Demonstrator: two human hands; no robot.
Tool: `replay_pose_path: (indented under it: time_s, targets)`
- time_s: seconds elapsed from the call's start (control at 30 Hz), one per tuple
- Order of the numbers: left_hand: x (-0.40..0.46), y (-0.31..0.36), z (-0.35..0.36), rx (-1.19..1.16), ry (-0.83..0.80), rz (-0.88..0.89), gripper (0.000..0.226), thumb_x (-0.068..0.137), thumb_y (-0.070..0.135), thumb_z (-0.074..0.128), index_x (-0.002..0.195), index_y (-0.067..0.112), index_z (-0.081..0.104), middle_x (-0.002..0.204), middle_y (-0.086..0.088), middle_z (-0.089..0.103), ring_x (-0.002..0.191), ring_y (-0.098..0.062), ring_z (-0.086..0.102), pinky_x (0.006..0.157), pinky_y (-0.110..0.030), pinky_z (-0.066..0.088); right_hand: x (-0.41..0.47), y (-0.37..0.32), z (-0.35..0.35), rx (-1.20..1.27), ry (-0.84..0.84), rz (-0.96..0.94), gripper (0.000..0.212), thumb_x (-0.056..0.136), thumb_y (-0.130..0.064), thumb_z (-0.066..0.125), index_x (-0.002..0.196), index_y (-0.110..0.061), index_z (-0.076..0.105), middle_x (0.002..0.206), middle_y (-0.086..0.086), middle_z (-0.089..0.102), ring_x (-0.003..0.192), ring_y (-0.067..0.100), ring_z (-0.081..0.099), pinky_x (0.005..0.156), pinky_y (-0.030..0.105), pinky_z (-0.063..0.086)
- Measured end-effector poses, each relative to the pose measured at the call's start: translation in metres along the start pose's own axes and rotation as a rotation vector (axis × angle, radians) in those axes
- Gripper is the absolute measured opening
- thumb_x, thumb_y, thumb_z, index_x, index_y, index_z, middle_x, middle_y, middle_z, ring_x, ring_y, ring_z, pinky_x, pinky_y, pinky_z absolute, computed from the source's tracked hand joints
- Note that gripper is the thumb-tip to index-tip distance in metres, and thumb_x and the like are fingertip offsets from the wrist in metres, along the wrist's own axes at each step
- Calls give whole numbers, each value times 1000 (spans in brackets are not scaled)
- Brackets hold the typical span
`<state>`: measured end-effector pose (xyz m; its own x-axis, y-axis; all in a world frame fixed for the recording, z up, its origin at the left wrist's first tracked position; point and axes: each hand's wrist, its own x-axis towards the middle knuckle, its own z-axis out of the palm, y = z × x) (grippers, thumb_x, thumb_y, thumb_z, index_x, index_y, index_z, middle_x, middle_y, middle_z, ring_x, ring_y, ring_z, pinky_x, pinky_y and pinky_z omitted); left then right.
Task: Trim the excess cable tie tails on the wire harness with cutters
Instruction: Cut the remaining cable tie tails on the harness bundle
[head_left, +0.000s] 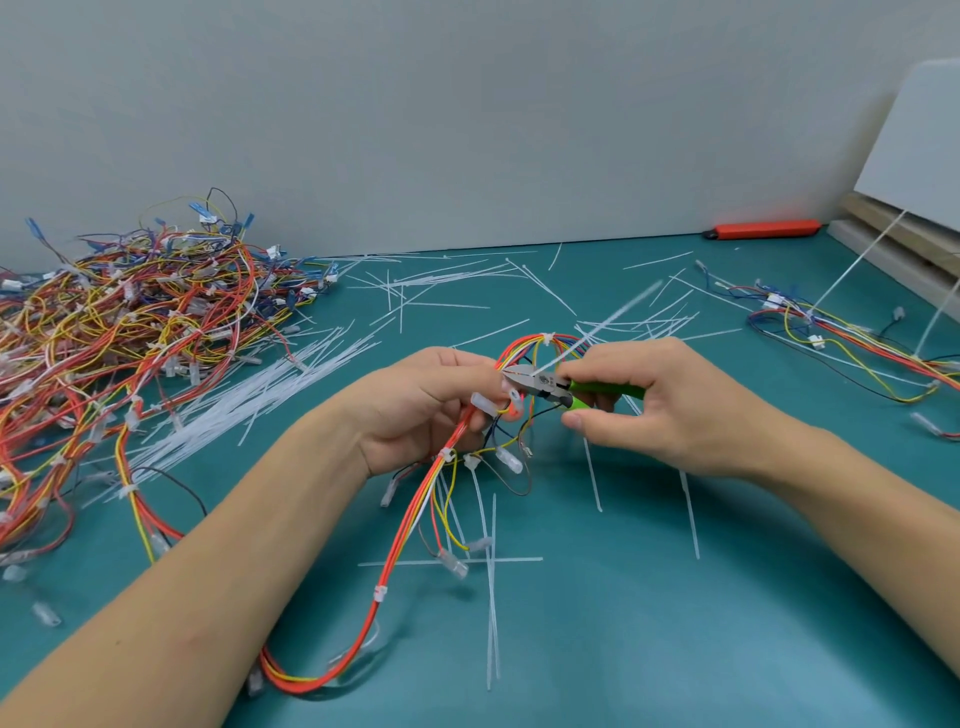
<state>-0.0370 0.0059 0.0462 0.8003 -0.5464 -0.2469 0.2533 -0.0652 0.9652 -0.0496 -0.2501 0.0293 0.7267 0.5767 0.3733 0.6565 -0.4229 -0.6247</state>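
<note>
Wire harness (415, 499) hangs bunched in your left hand (415, 410); your right hand (654, 410) clenches green-handled cutters (545, 387), blades at a cable tie tail (597, 327) just beside that grip.

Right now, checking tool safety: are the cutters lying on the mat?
No, the right hand grips the green-handled cutters in the air at the wire harness.
</note>
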Motion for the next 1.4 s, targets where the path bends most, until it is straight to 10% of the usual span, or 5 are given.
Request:
replay_pose_path:
  time_s: [0.63,0.83,1.4]
  targets:
    - [7,-7,0,-21,1,21,10,74,16,77,80,9,76,75,-7,65,48,-5,50,48,-13,45,-1,3,3,37,25,55,26,90,-18,81,115,-15,76,97,2,71,88,24,65,87,43,53]
    - [8,-8,0,48,43,38,47,63,28,82,97,-2,71,78,-9,71,50,-6,50,49,-14,43,-2,4,3,27,45,70,30,86,-16,84,115,-15,76,98,2,72,88,24,66,86,41,54]
    - [6,-5,3,-48,114,89,21,82,27,76,94,9,79,86,-9,71,64,-11,51,55,-17,45,3,-11,-3,170,159,252,30,84,-35,77,113,-29,77,99,-4,76,89,7,68,88,23,52]
